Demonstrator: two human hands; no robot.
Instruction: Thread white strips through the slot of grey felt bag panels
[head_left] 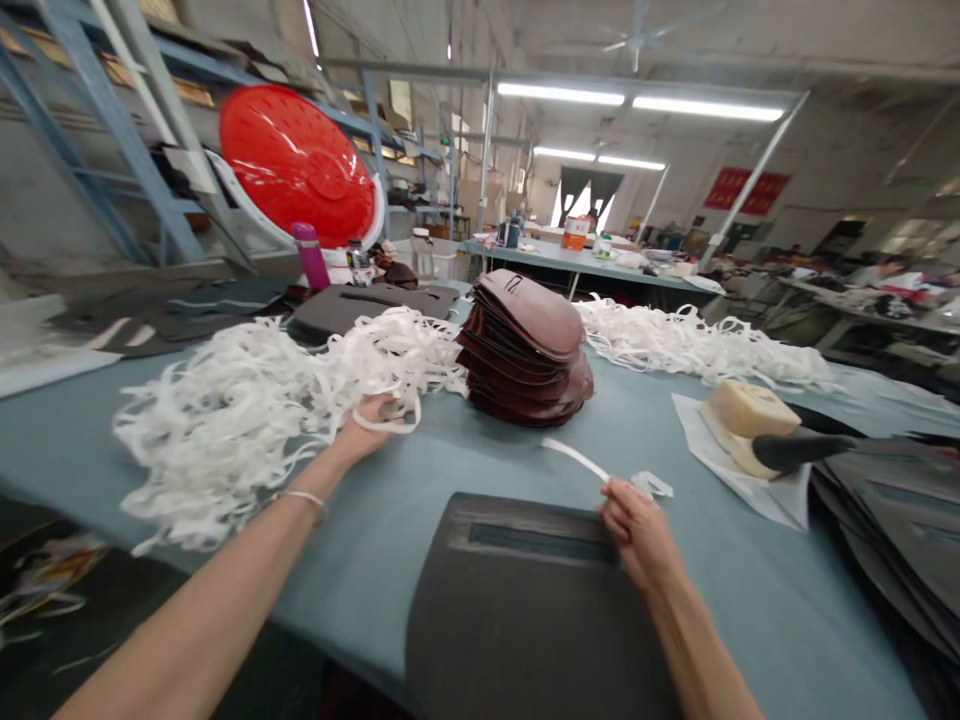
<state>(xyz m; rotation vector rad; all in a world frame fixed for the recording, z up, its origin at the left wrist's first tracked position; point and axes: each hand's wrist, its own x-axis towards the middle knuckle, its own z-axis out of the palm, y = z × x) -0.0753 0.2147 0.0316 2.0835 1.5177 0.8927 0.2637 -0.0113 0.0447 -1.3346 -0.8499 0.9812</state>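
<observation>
My right hand (634, 525) pinches a narrow white strip (576, 455), one end sticking out to the left and a folded bit showing beyond the knuckles. It sits over the upper right edge of a dark grey panel (525, 610) that has a long slot near its top. At the near edge of a tangled heap of white strips (247, 420), my left hand (367, 428) has its fingers closed among the strips, partly hidden; a loop of strip curls across them. Between and beyond both hands stands a stack of brown leather-like pieces (525, 350).
On the right, a yellowish block (750, 410) and a black-handled tool (802, 452) lie on white paper. Beside them is a pile of dark panels (900, 530). Another heap of white strips (697, 345) lies behind. A purple bottle (310, 256) and red basin (300, 165) are at back left.
</observation>
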